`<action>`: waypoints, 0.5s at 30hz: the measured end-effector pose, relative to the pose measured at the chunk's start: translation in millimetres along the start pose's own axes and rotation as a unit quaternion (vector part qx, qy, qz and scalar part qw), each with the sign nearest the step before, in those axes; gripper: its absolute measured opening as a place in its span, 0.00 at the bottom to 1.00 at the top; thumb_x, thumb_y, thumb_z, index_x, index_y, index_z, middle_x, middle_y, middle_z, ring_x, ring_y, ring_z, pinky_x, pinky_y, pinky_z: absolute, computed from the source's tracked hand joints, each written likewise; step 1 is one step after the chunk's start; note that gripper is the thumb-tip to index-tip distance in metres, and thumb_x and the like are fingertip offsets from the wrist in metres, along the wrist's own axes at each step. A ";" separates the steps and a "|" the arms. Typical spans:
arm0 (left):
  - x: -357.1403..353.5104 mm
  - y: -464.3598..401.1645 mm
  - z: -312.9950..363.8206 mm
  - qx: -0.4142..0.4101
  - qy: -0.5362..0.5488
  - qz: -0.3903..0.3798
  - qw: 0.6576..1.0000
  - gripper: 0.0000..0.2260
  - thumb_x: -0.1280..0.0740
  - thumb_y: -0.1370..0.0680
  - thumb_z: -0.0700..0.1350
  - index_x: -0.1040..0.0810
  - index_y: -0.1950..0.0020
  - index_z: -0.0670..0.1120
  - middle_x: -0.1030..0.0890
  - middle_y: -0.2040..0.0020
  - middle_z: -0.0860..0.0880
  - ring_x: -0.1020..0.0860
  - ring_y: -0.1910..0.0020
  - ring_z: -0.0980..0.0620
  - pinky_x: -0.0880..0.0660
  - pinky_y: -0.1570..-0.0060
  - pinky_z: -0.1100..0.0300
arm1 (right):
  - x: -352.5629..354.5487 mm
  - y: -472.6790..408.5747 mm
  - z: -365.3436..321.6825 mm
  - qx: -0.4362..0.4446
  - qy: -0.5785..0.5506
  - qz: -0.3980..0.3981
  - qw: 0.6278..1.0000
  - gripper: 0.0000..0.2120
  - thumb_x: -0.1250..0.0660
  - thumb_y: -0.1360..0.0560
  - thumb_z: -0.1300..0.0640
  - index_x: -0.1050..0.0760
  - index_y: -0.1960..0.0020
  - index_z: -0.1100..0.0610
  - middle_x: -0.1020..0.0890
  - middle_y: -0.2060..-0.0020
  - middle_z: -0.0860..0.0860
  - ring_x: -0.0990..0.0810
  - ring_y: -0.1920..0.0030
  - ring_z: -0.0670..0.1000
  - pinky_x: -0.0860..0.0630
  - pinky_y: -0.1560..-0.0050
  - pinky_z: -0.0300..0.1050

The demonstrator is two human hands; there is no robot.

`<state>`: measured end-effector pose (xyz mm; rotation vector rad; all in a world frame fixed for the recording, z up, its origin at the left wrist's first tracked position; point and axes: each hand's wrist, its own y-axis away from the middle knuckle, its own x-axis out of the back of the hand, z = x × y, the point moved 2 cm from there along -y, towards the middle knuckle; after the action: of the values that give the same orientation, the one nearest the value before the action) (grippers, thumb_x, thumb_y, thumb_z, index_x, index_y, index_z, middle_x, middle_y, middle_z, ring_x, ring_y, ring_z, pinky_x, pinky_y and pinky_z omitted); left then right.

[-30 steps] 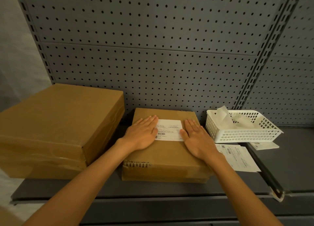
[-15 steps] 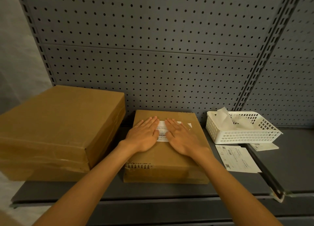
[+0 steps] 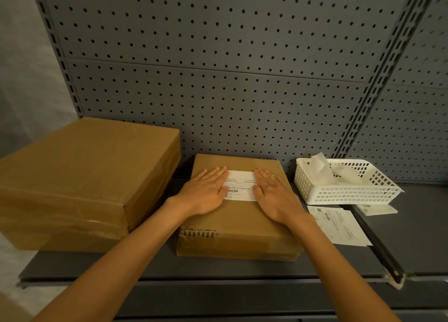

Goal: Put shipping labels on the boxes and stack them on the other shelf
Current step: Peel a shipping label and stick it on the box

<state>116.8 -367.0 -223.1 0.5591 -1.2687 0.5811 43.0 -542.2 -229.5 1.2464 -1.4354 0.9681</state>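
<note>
So nearest to us, two bare forearms reach up from the bottom edge onto a dark grey metal shelf (image 3: 145,270). We see a small flat brown cardboard box (image 3: 242,224) lying mid-shelf, its near left top edge torn so the corrugation shows. Left hand (image 3: 206,193) lies palm down on the box top, fingers straight and pressed together, fingertips overlapping the left edge of a white rectangular shipping label (image 3: 241,184) with barcode and print. Right hand (image 3: 274,195) lies flat the same way, fingers straight and close together, covering the label's right part. Label sits on the far half of the box top, between both hands, only its middle strip visible.

Just right of the box we see loose white printed label sheets (image 3: 339,224) lying flat on the shelf, near the right wrist. Left of the small box, a large brown cardboard box (image 3: 80,176) with clear tape on its front, taller, just beside it; touching or not, we cannot tell. Farther right, a white plastic lattice basket (image 3: 344,191) holds crumpled white backing paper (image 3: 320,169); another small label sheet (image 3: 375,209) lies by its near right corner. Behind everything, a grey perforated pegboard back panel (image 3: 218,79).
</note>
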 end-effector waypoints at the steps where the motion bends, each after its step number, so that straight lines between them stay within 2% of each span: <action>1: -0.2 5.0 0.4 -0.004 0.001 -0.005 1.000 0.24 0.57 0.17 0.53 0.59 0.22 0.49 0.59 0.22 0.54 0.59 0.24 0.59 0.63 0.27 0.61 | -0.6 -0.5 0.4 -0.001 0.001 0.002 1.000 0.26 0.58 0.17 0.48 0.56 0.22 0.54 0.53 0.22 0.49 0.56 0.23 0.46 0.59 0.24 0.45; 11: -5.2 50.6 7.0 -0.025 0.037 -0.011 0.999 0.24 0.57 0.17 0.55 0.58 0.23 0.53 0.59 0.23 0.58 0.60 0.26 0.63 0.62 0.26 0.60 | 0.5 -1.1 -1.0 0.002 0.003 0.006 1.000 0.26 0.57 0.17 0.48 0.55 0.22 0.55 0.52 0.22 0.49 0.55 0.23 0.47 0.58 0.24 0.45; 15: -8.6 49.7 7.6 -0.013 0.033 0.004 0.999 0.24 0.57 0.17 0.55 0.58 0.23 0.53 0.58 0.23 0.57 0.59 0.25 0.61 0.60 0.25 0.60 | 11.3 10.0 0.8 0.028 -0.046 -0.016 0.998 0.24 0.54 0.17 0.50 0.51 0.22 0.56 0.50 0.22 0.51 0.54 0.23 0.47 0.60 0.26 0.41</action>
<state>76.0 -336.6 -226.5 0.5096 -1.2139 0.5847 33.0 -543.8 -218.4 1.3657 -1.4639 0.9453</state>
